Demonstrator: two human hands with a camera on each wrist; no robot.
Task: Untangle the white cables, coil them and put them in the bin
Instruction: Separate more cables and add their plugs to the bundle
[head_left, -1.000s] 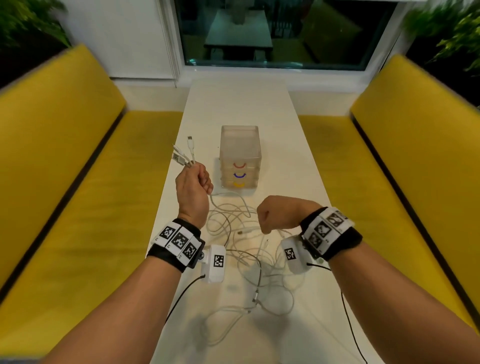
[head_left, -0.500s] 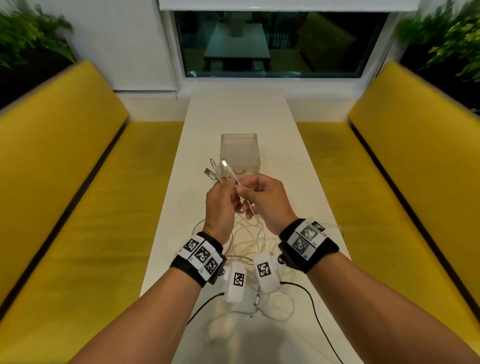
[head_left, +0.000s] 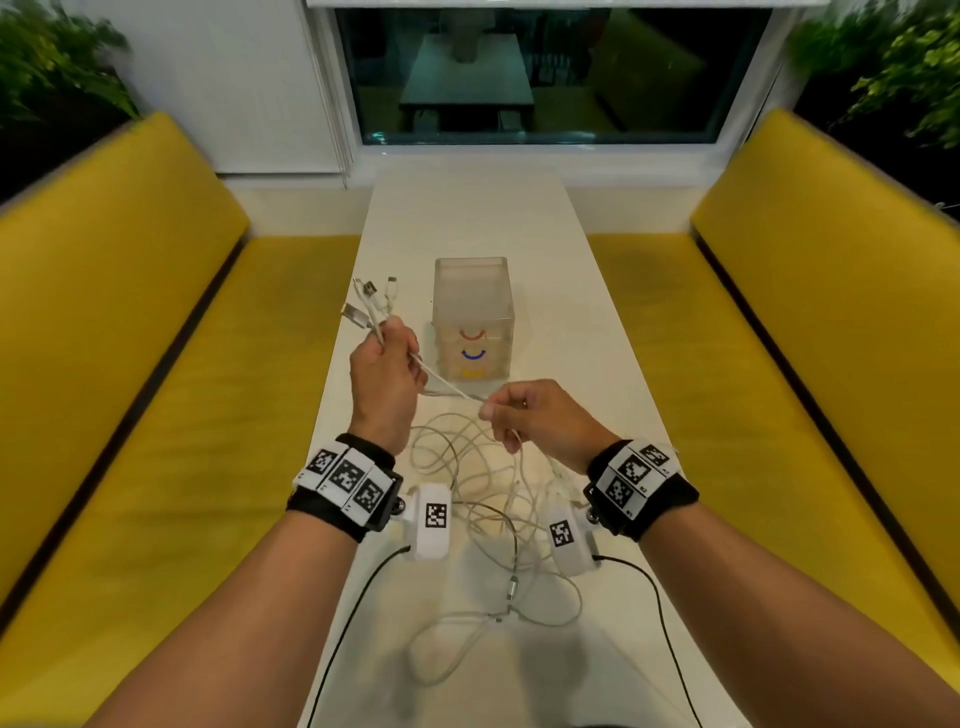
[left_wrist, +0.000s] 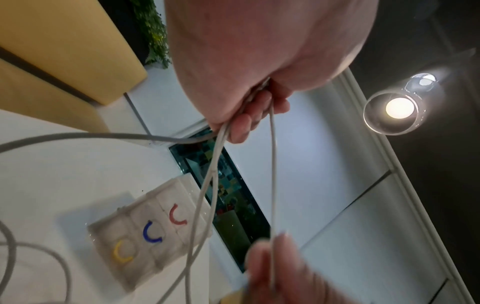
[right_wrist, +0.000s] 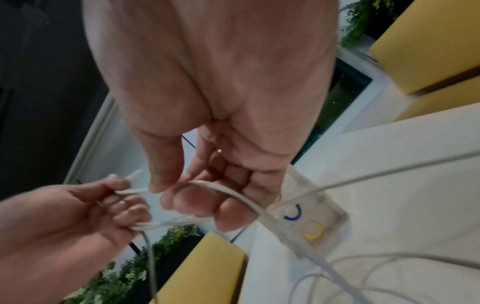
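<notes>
Head view high above table (head_left: 467, 218); wrist views close, upward; shared bin (head_left: 472, 306).

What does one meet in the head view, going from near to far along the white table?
Loose tangle of white cables → right hand pinching one cable → left hand holding the plug ends up → translucent bin → bare table → window.

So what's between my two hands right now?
A taut stretch of white cable runs from the left hand to the right hand, clearest in the head view.
</notes>
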